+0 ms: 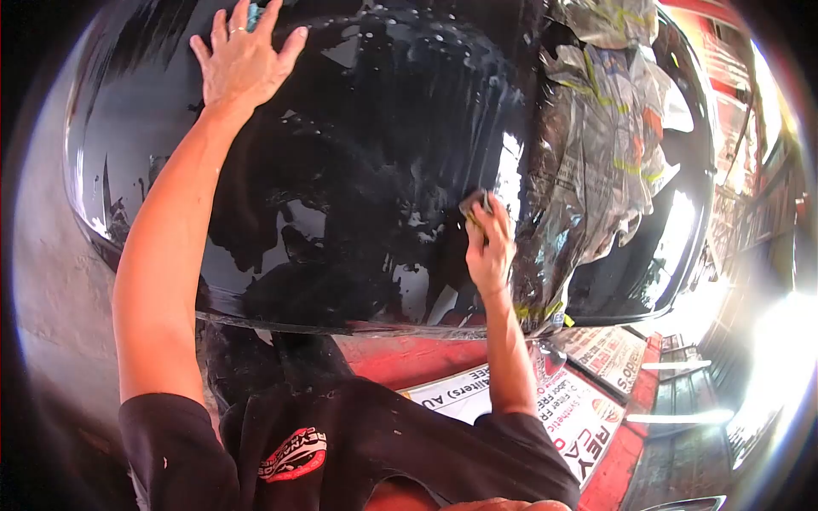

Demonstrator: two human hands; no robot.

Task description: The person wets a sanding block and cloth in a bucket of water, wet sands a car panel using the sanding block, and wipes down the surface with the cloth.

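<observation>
A glossy black car panel (358, 170) fills the middle of the view, wet and streaked with whitish residue and droplets. My left hand (243, 64) reaches to its far left part, palm down with fingers spread. A small bluish thing (253, 15) shows between those fingertips; most of it is hidden, so I cannot tell its kind or whether it is gripped. Nearer me and to the right, my right hand (492, 247) holds a small dark sanding block (474, 203) against the panel, beside the masked strip. Its fingers are closed over the block.
Crumpled plastic and newspaper masking (596, 162) covers the right side of the panel, with bits of yellow tape. Below the panel's near edge lies a printed signboard (456, 393) on a red surface. A concrete floor (51, 255) is on the left.
</observation>
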